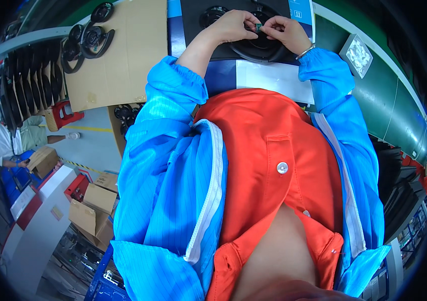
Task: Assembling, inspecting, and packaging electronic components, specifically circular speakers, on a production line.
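Both my hands meet at the far middle, above a black mat (193, 32). Between them is a small green circuit board (258, 28), with what look like thin wires at its left side. The thumb and forefinger of my left hand (232, 27) pinch at the board's left. My right hand (288, 33) grips its right edge with closed fingertips. Right beneath the hands lies a black headset (256, 54), its curved band toward me and one round ear cup (213, 16) to the left. My hands hide much of it.
Several black headsets (93, 39) lie on a cardboard sheet (128, 55) at the left. A white sheet (273, 78) lies before the mat. On the green surface at the right sits a small tray with shiny contents (359, 56). A person (8, 133) and cardboard boxes (93, 210) are farther left.
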A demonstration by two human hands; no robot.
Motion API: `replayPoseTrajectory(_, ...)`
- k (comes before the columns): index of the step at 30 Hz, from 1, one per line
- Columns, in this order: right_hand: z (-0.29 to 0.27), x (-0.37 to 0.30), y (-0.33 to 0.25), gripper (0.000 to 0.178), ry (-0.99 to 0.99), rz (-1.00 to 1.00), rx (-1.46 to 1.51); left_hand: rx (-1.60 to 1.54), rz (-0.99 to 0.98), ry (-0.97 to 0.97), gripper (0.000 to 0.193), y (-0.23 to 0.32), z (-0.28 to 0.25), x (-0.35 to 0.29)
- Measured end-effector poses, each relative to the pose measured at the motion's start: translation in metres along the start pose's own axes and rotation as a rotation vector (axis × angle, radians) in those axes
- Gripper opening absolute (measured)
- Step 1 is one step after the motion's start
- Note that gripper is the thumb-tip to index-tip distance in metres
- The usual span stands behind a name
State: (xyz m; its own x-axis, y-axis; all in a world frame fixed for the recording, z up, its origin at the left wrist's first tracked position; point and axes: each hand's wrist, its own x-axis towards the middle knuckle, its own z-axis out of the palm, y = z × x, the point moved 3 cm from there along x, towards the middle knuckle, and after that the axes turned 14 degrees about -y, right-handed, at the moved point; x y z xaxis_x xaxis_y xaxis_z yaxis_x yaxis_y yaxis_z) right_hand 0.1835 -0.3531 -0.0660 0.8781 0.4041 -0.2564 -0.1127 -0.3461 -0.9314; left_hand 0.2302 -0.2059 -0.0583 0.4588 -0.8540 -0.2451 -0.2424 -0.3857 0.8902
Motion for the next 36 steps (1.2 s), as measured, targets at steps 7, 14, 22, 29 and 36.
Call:
replayPoseTrajectory(7,0.004,-0.002,-0.005,0.015,0.030,0.008,0.004,-0.016,-0.086,0.086,0.023,0.000,0.002,-0.007)
replayPoseTrajectory(14,0.004,-0.010,0.006,0.020,0.278,-0.072,0.264,-0.040,-0.078,0.276,0.016,0.010,0.009,-0.009)
replayPoseTrajectory(22,0.006,-0.017,0.002,0.016,0.383,-0.046,0.015,0.496,-0.227,0.612,0.054,0.032,0.025,-0.019)
replayPoseTrajectory(29,0.011,-0.024,-0.016,0.010,0.316,-0.285,-0.907,0.645,0.087,0.517,0.019,0.027,0.028,-0.035)
replayPoseTrajectory(36,0.010,-0.018,-0.015,0.010,0.165,-0.273,-1.057,0.741,0.163,0.667,0.011,0.028,0.025,-0.039)
